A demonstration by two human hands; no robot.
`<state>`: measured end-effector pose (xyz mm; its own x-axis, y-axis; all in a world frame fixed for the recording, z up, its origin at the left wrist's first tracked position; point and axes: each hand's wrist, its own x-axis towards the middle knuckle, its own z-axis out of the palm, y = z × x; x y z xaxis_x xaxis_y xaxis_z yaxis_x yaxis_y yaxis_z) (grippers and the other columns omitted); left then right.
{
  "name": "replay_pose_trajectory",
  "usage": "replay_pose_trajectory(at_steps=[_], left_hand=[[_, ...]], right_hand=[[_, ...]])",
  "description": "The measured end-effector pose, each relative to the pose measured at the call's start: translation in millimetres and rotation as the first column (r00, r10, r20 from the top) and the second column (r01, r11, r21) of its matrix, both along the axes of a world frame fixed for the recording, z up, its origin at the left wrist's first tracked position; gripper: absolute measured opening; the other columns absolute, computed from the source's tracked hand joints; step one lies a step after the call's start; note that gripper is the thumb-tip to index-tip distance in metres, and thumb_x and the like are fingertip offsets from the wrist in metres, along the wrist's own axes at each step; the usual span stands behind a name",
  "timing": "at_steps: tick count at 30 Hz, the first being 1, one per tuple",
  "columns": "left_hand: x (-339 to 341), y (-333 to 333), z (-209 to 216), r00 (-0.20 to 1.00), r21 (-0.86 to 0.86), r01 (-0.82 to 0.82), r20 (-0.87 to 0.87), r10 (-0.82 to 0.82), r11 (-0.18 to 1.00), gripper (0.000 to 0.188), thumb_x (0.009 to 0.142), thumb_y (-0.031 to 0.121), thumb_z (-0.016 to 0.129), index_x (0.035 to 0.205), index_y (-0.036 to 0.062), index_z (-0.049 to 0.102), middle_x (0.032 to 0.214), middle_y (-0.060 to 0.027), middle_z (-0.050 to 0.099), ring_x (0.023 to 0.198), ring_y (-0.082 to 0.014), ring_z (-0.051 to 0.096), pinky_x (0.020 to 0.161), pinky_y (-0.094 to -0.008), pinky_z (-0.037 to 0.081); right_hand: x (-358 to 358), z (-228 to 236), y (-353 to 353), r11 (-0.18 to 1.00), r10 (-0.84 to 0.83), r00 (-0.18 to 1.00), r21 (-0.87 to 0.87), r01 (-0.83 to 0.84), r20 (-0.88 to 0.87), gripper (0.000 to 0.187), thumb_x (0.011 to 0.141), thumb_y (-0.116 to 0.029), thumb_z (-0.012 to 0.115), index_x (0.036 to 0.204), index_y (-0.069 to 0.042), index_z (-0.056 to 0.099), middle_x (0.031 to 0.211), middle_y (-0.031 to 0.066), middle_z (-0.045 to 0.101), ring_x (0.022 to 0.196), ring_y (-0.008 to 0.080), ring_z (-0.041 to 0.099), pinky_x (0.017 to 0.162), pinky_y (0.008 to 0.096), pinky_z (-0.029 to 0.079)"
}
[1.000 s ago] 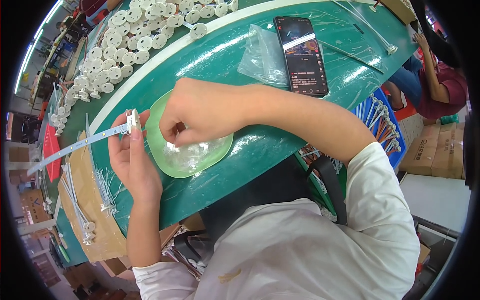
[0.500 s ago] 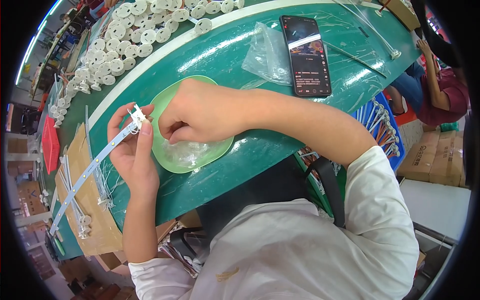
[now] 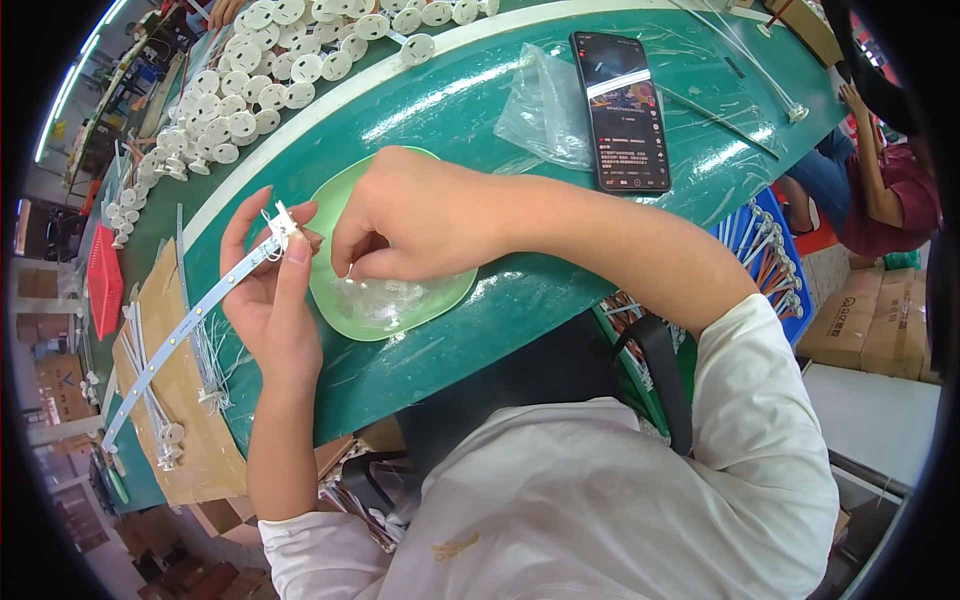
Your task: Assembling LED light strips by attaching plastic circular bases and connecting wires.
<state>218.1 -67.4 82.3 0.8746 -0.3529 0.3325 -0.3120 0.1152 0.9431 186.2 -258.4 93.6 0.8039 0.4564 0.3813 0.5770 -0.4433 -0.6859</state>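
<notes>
My left hand [image 3: 275,300] pinches the upper end of a long, narrow LED strip [image 3: 190,322], where a small white connector [image 3: 283,232] with thin white wires sits between thumb and fingers. The strip slopes down to the left over the cardboard. My right hand [image 3: 410,215] is over a light green bowl [image 3: 345,318], its thumb and forefinger closed together. A tiny pale bit shows at those fingertips, too small to name. Small clear pieces [image 3: 385,300] lie in the bowl, partly hidden by this hand.
A phone [image 3: 622,115] lies beside a clear plastic bag [image 3: 545,110]. Many round white discs [image 3: 240,90] are heaped at the far left. Cardboard [image 3: 190,400] with more strips is at left. A blue crate [image 3: 790,315] stands right of the table, and another person [image 3: 890,190] sits beyond.
My right hand's fingertips have lifted slightly from the clear pieces, with a tiny pale bit now showing at them. The left hand keeps its hold on the strip. The whole view has shifted slightly.
</notes>
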Motion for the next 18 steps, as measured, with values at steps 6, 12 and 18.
replay_pose_trajectory(at_steps=[6, 12, 18], left_hand=[[-0.4, 0.3, 3.9, 1.000, -0.016, 0.002, -0.019, -0.003, 1.000, 0.049, 0.090, 0.009, 0.062, 0.133, 0.0011, 0.042, 0.107, -0.0170, 0.066, 0.084, -0.0108, 0.060, 0.080, -0.0259, 0.047], [0.2, -2.0, 3.1, 0.999, -0.031, -0.036, -0.013, 0.035, 0.999, 0.050, 0.090, 0.010, 0.063, 0.134, 0.0011, 0.040, 0.107, -0.0166, 0.066, 0.079, -0.0086, 0.059, 0.072, -0.0234, 0.045], [2.9, 3.5, 5.1, 0.998, -0.044, 0.001, -0.061, -0.004, 0.999, 0.046, 0.089, 0.010, 0.064, 0.130, -0.0003, 0.045, 0.109, -0.0178, 0.065, 0.092, -0.0128, 0.062, 0.079, -0.0262, 0.048]], right_hand=[[1.5, 5.5, -2.1, 0.999, -0.036, 0.996, -0.001, 0.036, -0.082, 0.006, 0.073, -0.008, 0.072, 0.077, -0.004, 0.069, 0.071, 0.0082, 0.069, 0.065, 0.0183, 0.068, 0.063, 0.0286, 0.052], [0.3, 4.5, 0.0, 0.989, -0.039, 0.992, 0.140, 0.057, -0.124, 0.009, 0.073, -0.008, 0.072, 0.081, -0.004, 0.070, 0.072, 0.0074, 0.069, 0.065, 0.0165, 0.066, 0.063, 0.0273, 0.052], [4.0, 3.8, 1.4, 0.964, -0.034, 0.993, 0.260, 0.062, -0.112, 0.011, 0.077, -0.008, 0.072, 0.086, -0.002, 0.072, 0.076, 0.0070, 0.069, 0.069, 0.0138, 0.066, 0.065, 0.0265, 0.052]])
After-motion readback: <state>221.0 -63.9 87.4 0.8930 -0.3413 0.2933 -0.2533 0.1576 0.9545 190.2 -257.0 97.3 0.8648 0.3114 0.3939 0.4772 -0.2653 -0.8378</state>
